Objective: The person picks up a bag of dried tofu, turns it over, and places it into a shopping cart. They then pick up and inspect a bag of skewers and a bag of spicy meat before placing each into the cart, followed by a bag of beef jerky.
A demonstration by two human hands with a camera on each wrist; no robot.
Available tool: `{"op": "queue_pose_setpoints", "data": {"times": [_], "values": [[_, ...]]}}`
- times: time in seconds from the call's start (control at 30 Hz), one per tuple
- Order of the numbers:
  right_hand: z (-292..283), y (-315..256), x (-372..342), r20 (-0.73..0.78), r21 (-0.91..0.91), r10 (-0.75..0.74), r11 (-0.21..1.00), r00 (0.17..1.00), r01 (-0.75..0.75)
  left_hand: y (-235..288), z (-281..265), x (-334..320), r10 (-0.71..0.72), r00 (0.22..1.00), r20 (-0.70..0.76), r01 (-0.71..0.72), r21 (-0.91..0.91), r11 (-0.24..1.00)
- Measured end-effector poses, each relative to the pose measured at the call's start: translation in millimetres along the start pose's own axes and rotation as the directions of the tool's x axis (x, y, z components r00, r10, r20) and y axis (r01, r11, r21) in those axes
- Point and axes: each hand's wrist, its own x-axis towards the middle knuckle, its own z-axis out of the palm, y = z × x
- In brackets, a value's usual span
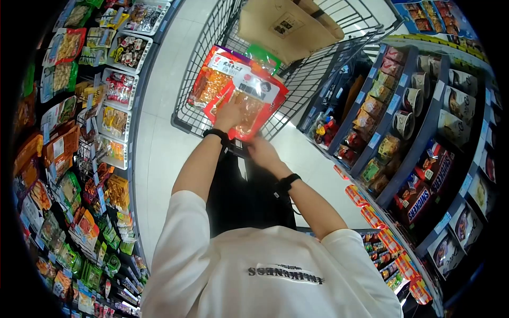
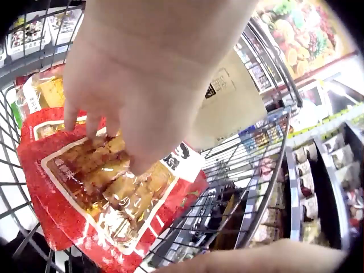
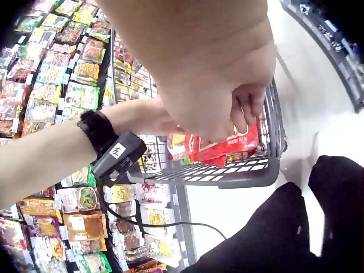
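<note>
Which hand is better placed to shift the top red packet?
Left, probably: the left hand rests on the red packet, while the right hand is by the near end of the cart.

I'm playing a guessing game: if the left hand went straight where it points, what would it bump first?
The left hand would probably meet the red food packet first; it may already be touching it, though depth is unclear.

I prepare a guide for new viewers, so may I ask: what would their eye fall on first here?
Probably the red-edged food packet under the person's left hand comes first, at the near end of the wire shopping cart. Next may come the large brown paper bag at the cart's far end, then the Snickers boxes on the head view's right.
</note>
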Motion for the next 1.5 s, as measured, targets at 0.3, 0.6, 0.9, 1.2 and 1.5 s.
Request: {"op": "queue_pose_setpoints", "data": {"times": [0.3,0.6,0.9,1.2,1.5], "values": [[-5,37,-36,0.087,-0.147,-0.162,0.974,0.983,0.174,-26,-12,-113,0.090,0.941,-0.326,-0.139,-0.131,0.981],[32,68,-15,0.245,-0.415,-0.268,0.839,0.932,0.351,-86,9,-245,-0.157,0.927,-0.341,0.056,-0.287,0.956],[47,67,-18,0.185,-0.657,-0.138,0.719,0.973,0.227,-161,73,-349,-0.391,0.803,-0.450,0.190,-0.429,0.883],[44,26,-56,0.148,-0.693,-0.031,0.710,0.989,0.126,-170,210,-481,-0.534,0.730,-0.425,0.379,-0.399,0.835],[63,13,-52,0.068,-0.728,0.003,0.684,0.998,0.048,-172,288,-569,-0.744,0.631,-0.220,0.165,-0.899,0.406]]}}
